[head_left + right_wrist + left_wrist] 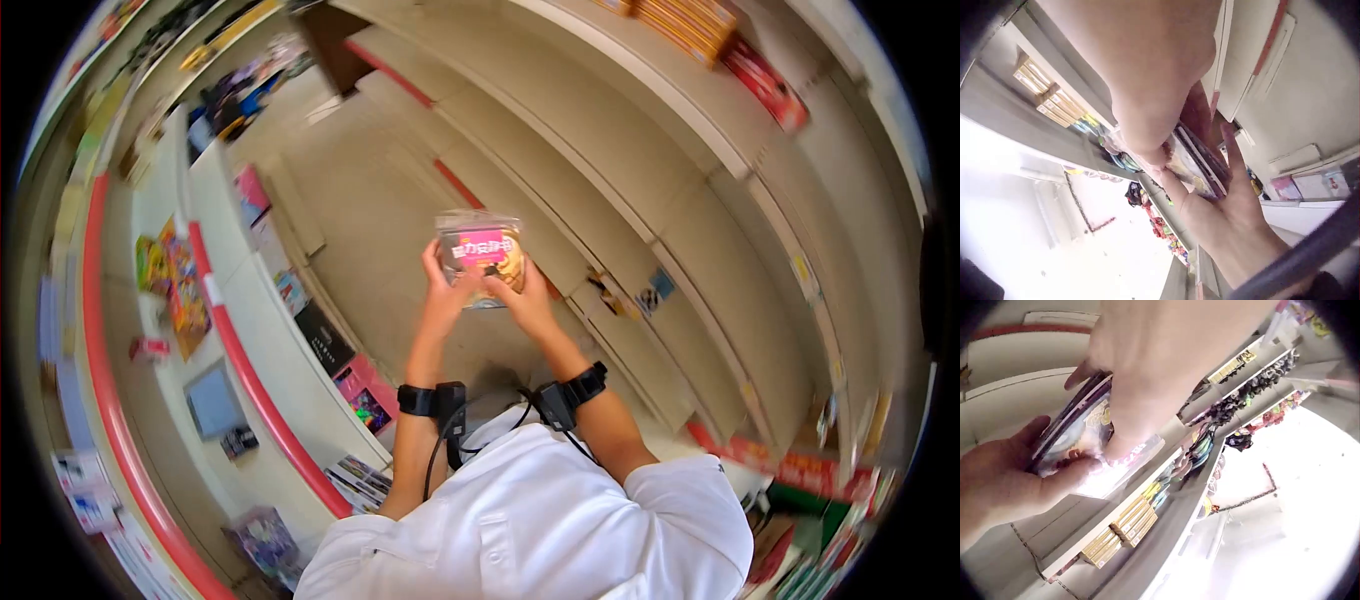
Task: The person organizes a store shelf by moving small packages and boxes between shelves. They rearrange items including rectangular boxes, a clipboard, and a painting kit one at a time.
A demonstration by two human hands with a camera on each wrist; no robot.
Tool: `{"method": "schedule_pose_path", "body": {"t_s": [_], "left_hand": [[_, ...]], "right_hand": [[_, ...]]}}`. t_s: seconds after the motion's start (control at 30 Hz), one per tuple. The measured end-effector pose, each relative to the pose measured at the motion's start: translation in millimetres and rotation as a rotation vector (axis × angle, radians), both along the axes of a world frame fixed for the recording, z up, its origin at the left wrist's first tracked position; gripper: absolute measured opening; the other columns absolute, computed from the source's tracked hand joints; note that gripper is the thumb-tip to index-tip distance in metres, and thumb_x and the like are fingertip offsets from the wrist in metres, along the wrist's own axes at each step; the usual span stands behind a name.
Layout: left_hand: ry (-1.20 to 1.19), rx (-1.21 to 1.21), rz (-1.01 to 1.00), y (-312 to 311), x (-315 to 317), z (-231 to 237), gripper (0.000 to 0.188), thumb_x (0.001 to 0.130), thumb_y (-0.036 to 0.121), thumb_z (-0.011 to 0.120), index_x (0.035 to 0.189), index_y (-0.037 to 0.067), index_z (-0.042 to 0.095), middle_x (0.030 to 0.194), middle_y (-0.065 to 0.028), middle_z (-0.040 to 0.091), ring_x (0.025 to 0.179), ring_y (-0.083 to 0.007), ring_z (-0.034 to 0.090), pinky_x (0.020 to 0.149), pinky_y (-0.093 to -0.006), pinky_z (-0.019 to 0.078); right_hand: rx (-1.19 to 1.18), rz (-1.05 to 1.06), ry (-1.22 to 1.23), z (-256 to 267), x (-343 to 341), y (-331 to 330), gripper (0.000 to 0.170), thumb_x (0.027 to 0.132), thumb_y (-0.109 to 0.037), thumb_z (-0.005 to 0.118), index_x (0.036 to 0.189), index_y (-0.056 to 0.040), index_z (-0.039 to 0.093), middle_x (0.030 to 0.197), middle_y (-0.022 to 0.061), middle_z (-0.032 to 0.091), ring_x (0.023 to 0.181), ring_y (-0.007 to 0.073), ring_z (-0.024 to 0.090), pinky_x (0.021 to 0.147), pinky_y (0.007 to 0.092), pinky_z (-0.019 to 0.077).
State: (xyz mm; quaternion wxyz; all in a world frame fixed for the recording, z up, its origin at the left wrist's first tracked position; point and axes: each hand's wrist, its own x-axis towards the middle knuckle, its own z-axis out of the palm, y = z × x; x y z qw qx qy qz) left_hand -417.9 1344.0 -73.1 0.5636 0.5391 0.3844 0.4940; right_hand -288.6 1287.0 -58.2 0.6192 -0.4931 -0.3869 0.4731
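Note:
Both hands hold a flat pack (pixel 478 243) upright in front of the body, with clear plastic along its top and a pink label with white writing. My left hand (pixel 445 298) grips its left side and my right hand (pixel 528 300) its right side, thumbs over the front face. In the left wrist view the left hand (pixel 1141 375) comes from above and the right hand (pixel 1022 481) from the left, around layered thin edges of the pack (pixel 1075 434). In the right wrist view the right hand (pixel 1147 87) and left hand (pixel 1232 219) enclose the pack (pixel 1194 165).
Long beige shelves (pixel 640 170) run along the right, with orange boxes (pixel 690 25) at the top. Red-edged white shelves (pixel 250 340) on the left carry bright packets (pixel 185 300) and a grey-blue panel (pixel 213 402). Floor (pixel 350 200) shows between them.

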Motion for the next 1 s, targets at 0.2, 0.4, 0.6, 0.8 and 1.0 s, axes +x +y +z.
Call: {"method": "schedule_pose_path", "body": {"t_s": [0.2, 0.4, 0.6, 0.8, 1.0], "left_hand": [[-0.244, -0.290, 0.053, -14, -62, 7, 0.064, 0.081, 0.022, 0.065, 0.131, 0.003, 0.030, 0.117, -0.0104, 0.050, 0.105, -0.0162, 0.049, 0.090, -0.0305, 0.0407], [-0.101, -0.315, 0.437, -74, -133, 23, 0.044, 0.085, 0.024, 0.060, 0.119, 0.000, 0.047, 0.110, -0.0079, 0.056, 0.098, -0.0141, 0.054, 0.084, -0.0272, 0.0434], [-0.308, -0.274, 0.964, -149, -132, 9, 0.038, 0.084, 0.018, 0.059, 0.117, 0.001, 0.050, 0.107, -0.0059, 0.058, 0.094, -0.0120, 0.055, 0.082, -0.0260, 0.0443], [-0.370, -0.206, 1.333, -196, -108, -2, 0.038, 0.085, 0.020, 0.058, 0.117, 0.002, 0.049, 0.107, -0.0064, 0.057, 0.094, -0.0127, 0.055, 0.080, -0.0258, 0.0442], [-0.555, -0.038, 1.675, -258, -142, -4, 0.036, 0.085, 0.022, 0.057, 0.113, 0.001, 0.050, 0.102, -0.0070, 0.059, 0.088, -0.0130, 0.058, 0.075, -0.0262, 0.0470]], "right_hand": [[-0.039, 0.518, 0.109, 6, -22, 39, 0.040, 0.083, -0.007, 0.060, 0.118, 0.0023, 0.043, 0.106, 0.0068, 0.057, 0.091, 0.0114, 0.057, 0.080, 0.0258, 0.0474], [-0.155, 1.037, 0.014, 15, -87, 58, 0.037, 0.085, -0.011, 0.058, 0.116, 0.0026, 0.043, 0.102, 0.0062, 0.058, 0.089, 0.0097, 0.056, 0.079, 0.0252, 0.0466], [-0.231, 1.575, -0.134, 4, -128, 40, 0.036, 0.087, -0.021, 0.058, 0.112, 0.0022, 0.045, 0.100, 0.0047, 0.058, 0.088, 0.0086, 0.055, 0.078, 0.0237, 0.0455], [-0.222, 1.688, 0.014, -21, -136, 17, 0.032, 0.086, -0.017, 0.058, 0.113, -0.0024, 0.047, 0.098, 0.0057, 0.058, 0.082, 0.0107, 0.056, 0.071, 0.0242, 0.0451], [-0.263, 1.848, -0.029, -12, -153, 16, 0.030, 0.086, -0.019, 0.055, 0.113, -0.0081, 0.050, 0.096, 0.0068, 0.062, 0.079, 0.0136, 0.058, 0.070, 0.0262, 0.0448]]}}
